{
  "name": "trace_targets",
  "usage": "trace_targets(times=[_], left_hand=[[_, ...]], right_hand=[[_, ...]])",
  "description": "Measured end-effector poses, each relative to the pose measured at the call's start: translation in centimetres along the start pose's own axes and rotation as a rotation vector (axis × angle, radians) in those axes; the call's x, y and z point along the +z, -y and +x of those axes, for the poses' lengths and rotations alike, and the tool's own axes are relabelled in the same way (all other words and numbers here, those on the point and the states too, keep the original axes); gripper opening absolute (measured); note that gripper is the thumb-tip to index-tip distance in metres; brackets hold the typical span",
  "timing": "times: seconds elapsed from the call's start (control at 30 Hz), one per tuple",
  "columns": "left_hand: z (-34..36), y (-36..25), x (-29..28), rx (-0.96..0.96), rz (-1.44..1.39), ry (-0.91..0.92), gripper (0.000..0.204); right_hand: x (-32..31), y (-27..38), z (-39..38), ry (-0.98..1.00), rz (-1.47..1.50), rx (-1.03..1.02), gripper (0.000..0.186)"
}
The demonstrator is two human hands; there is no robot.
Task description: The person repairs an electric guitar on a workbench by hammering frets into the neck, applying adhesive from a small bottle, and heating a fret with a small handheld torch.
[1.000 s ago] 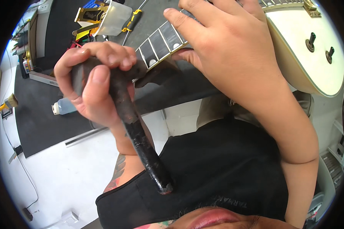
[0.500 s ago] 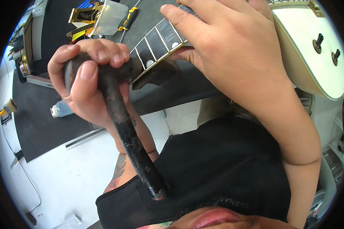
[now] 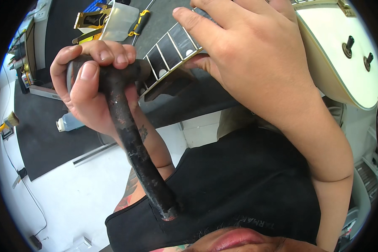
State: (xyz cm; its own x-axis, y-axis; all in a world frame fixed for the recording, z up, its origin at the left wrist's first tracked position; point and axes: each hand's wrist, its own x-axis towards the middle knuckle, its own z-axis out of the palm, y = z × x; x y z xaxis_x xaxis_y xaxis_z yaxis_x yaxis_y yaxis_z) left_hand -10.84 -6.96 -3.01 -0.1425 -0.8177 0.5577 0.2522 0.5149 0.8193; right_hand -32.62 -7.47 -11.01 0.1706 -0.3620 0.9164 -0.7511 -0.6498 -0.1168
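Over the desk's [image 3: 42, 143] near edge, the left hand [image 3: 83, 90] gripping the hammer [image 3: 124, 111] has edged outward, baring more guitar neck [image 3: 170, 49] (the right hand [image 3: 252, 54] clasps it).

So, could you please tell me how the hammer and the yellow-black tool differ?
The hammer is gripped in the left hand, while the yellow-black tool lies unheld beside the clear container. The hammer's handle is dark and scuffed; the yellow-black tool's is partly bright yellow. Both have black on their handles.
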Motion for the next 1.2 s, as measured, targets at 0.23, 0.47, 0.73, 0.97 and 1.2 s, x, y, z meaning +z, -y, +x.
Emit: trace_targets(times=[0.23, 0.47, 0.73, 0.97, 1.2], left_hand=[[0.3, 0.2, -0.8, -0.065, 0.06, 0.093, 0.034], [0.9, 0.6, 0.0, -0.021, 0.051, 0.007, 0.033], [1.1, 0.6, 0.2, -0.049, 0.134, -0.03, 0.032], [1.2, 0.8, 0.2, -0.046, 0.179, -0.066, 0.032], [1.2, 1.0, -0.1, -0.044, 0.196, -0.077, 0.032]], right_hand=[[0.3, -0.1, -0.4, -0.004, -0.04, 0.001, 0.037], [0.5, -0.2, -0.2, -0.004, -0.077, -0.006, 0.032], [0.4, -0.2, -0.2, -0.067, 0.021, 0.043, 0.029], [0.3, -0.4, -0.2, -0.032, -0.027, -0.006, 0.029], [0.4, -0.4, -0.2, -0.033, -0.012, -0.004, 0.03]])
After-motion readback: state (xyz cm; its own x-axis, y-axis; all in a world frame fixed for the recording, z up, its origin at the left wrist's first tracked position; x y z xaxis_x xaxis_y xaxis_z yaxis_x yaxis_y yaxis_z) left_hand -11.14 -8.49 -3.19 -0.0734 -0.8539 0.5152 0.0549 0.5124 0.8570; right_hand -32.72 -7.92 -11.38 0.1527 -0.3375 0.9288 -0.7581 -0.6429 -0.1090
